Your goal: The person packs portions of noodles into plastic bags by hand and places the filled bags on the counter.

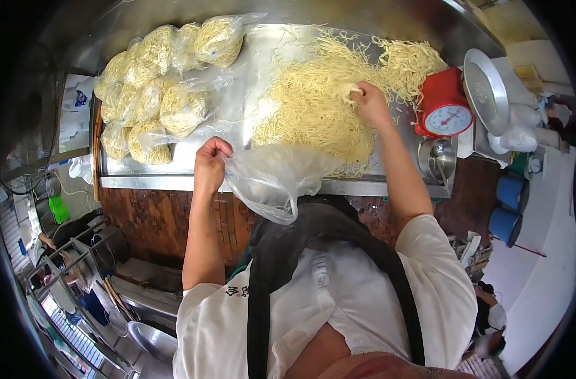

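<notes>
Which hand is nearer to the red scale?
Right: the right hand is at the loose noodles, a little left of the red scale. The left hand is much farther left, holding the plastic bag.

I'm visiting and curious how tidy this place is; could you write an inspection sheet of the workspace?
Surface: metal table, stray strands scattered
Things: loose noodles in a heap; bagged noodles at left
Clutter: red scale, metal bowl at right
Hands: left hand holds plastic bag; right hand grips noodles
Cables: nothing seen on table
Surroundings: brown floor, blue bins at right, other people behind
</notes>
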A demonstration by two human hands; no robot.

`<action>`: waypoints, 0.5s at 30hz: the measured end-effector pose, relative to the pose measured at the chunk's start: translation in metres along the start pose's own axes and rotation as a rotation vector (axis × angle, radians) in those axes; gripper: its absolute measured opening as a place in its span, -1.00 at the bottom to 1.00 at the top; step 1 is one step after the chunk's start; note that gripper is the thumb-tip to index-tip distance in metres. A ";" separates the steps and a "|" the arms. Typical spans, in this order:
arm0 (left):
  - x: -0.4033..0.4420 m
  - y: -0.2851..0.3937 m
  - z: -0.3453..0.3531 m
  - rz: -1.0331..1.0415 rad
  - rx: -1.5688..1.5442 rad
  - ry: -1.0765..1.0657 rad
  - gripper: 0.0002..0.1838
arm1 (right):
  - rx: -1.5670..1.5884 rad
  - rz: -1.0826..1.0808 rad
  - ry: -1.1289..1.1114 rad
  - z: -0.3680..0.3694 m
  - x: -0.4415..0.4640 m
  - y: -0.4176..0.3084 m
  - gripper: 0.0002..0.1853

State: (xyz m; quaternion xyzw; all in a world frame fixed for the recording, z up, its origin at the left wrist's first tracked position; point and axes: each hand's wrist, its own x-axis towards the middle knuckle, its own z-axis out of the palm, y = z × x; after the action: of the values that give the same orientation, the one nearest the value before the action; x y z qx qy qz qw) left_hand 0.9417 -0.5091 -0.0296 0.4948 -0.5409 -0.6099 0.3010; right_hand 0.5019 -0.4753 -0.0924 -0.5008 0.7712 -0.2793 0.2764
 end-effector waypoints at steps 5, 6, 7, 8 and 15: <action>-0.003 0.002 0.000 -0.053 0.005 0.059 -0.74 | -0.027 0.147 -0.107 -0.028 -0.007 -0.034 -0.72; -0.004 0.003 0.000 -0.082 0.003 0.066 -0.74 | -0.256 0.044 -0.036 -0.018 -0.009 -0.020 -0.70; -0.005 -0.001 -0.002 -0.079 0.022 0.065 -0.74 | -0.482 -0.060 0.037 -0.014 -0.011 -0.018 -0.69; -0.003 -0.009 -0.005 -0.073 0.041 0.063 -0.73 | -0.470 -0.126 0.093 -0.011 -0.010 -0.015 -0.67; 0.002 0.025 0.016 -0.087 0.005 0.023 -0.74 | -0.251 -0.077 -0.009 0.024 0.010 -0.005 -0.57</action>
State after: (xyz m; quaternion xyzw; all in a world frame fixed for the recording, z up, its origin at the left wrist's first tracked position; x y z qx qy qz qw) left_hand 0.9216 -0.5107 -0.0071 0.5256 -0.5168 -0.6155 0.2791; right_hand 0.5187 -0.4896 -0.1070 -0.5620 0.7790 -0.1889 0.2042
